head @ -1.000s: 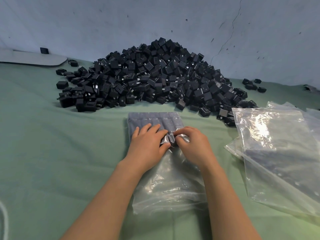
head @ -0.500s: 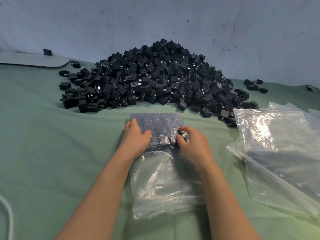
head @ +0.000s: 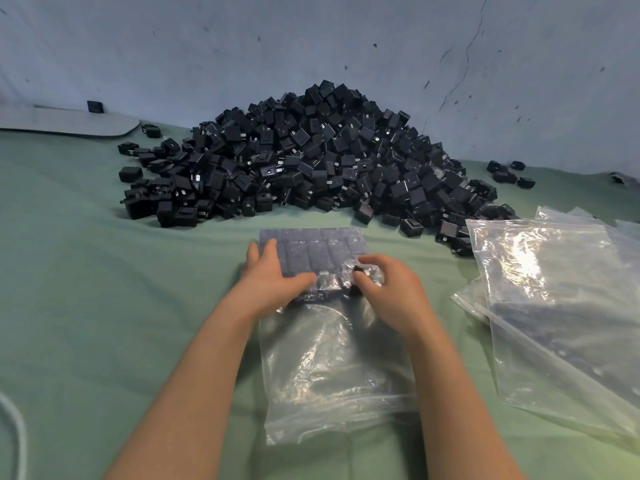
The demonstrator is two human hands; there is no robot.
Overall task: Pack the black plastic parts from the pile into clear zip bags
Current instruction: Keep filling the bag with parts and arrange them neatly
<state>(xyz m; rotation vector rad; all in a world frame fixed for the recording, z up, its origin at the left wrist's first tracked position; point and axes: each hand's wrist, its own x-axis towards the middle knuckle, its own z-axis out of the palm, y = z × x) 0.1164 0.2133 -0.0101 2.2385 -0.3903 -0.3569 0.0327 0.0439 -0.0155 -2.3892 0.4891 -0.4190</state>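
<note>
- The pale blue wall (head: 207, 46) fills the back, marked with dark specks and 1 thin crack at the upper right.
- A green cloth-covered surface (head: 86, 289) runs from the wall to the near edge.
- The pile (head: 311, 157) of black plastic parts is heaped against the wall at the centre, spreading left and right across the surface.
- The spare bags (head: 554, 289), clear and flat, lie overlapped at the right, their far corner touching the pile's right foot.
- The zip bag (head: 332, 368) lies flat at the centre, just in front of the pile, between both forearms.
- The packed parts (head: 318, 251) sit in neat rows in the bag's far end; its near half is empty and crumpled.
- The left hand (head: 270, 278) lies flat with fingers straight along the rows' left edge, thumb across the bag.
- The right hand (head: 388, 289) has curled fingers and thumb pinching 1 black part (head: 360, 271) at the rows' near right corner.
- A grey board (head: 69, 121) lies far left by the wall.
- Some stray parts (head: 509, 174) sit apart, right of the pile.
</note>
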